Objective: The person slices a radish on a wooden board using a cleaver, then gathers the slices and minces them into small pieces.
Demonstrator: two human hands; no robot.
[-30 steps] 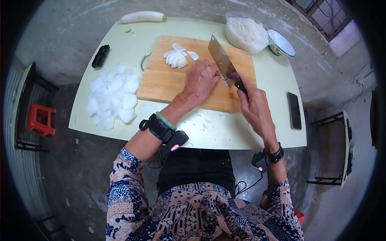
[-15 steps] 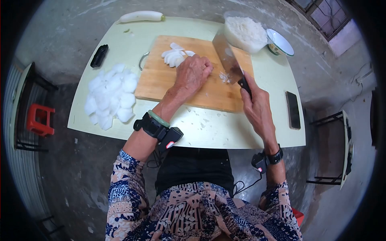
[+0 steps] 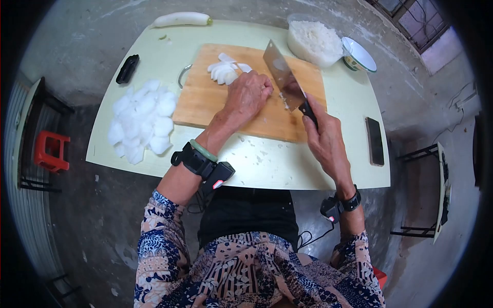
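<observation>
A person seated at a pale yellow-green desk (image 3: 267, 164) works over a rectangular wooden cutting board (image 3: 205, 105). The right hand (image 3: 322, 134) is clenched around the black handle of a broad steel cleaver (image 3: 281, 76), whose blade is tilted up over the right half of the board with its lower corner by a scatter of finely cut white bits (image 3: 283, 98). The left hand (image 3: 248, 94) rests knuckles-up on the board just left of the blade, fingers curled down. Whether it pins a piece underneath cannot be told. A small fan of white vegetable slices (image 3: 224, 72) lies at the far side of the board, near the left hand's fingertips, and a larger heap of white slices (image 3: 141, 120) sits on the desk left of the board. A whole long white vegetable (image 3: 181, 19) lies at the desk's far edge. A clear tub of white shreds (image 3: 312, 40) and a white enamel bowl with a green rim (image 3: 359, 54) stand at the far right. A dark phone (image 3: 376, 141) lies to the right, and a small black case (image 3: 127, 69) to the left. The slices look firm, moist and likely slick, best steadied from above with tucked fingertips. The cleaver looks heavy and is best held at the handle.
</observation>
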